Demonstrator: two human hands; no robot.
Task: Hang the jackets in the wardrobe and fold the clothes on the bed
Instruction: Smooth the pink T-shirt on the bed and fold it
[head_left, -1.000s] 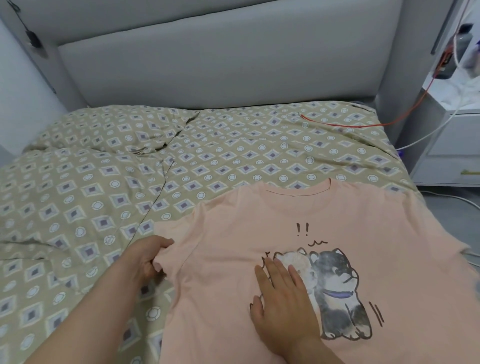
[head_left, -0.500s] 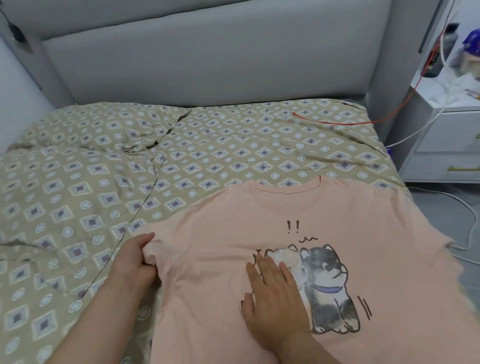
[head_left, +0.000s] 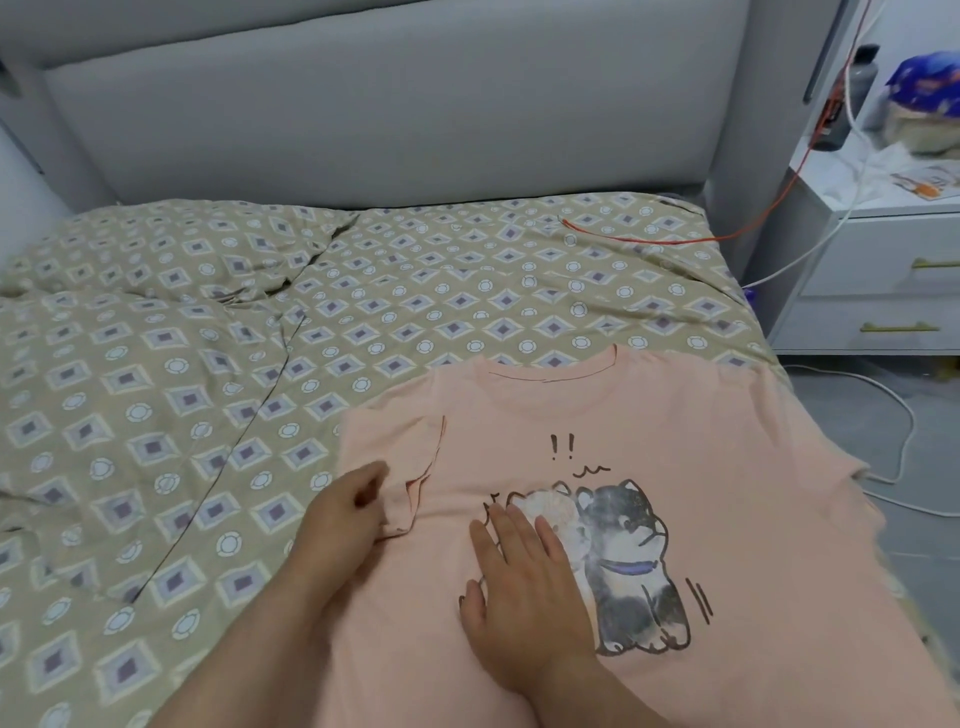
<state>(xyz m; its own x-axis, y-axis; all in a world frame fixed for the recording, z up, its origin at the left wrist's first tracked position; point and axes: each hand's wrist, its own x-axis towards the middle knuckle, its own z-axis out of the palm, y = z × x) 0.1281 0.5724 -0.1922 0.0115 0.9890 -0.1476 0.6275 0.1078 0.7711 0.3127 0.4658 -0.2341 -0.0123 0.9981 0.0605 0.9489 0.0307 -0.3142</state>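
Peach T-shirt (head_left: 675, 441) lying face-up on patterned bed cover (head_left: 208, 364), left hand (head_left: 343, 525) pinching the sleeve (head_left: 410, 467) folded inward over the chest, right hand (head_left: 524, 582) pressing flat, fingers straight, overlapping the dog print (head_left: 628, 561)

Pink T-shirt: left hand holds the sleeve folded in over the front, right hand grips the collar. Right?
No. The head view shows the right hand lying flat on the chest beside the dog print, below the collar, gripping nothing. The left hand does hold the sleeve folded in over the pink T-shirt.
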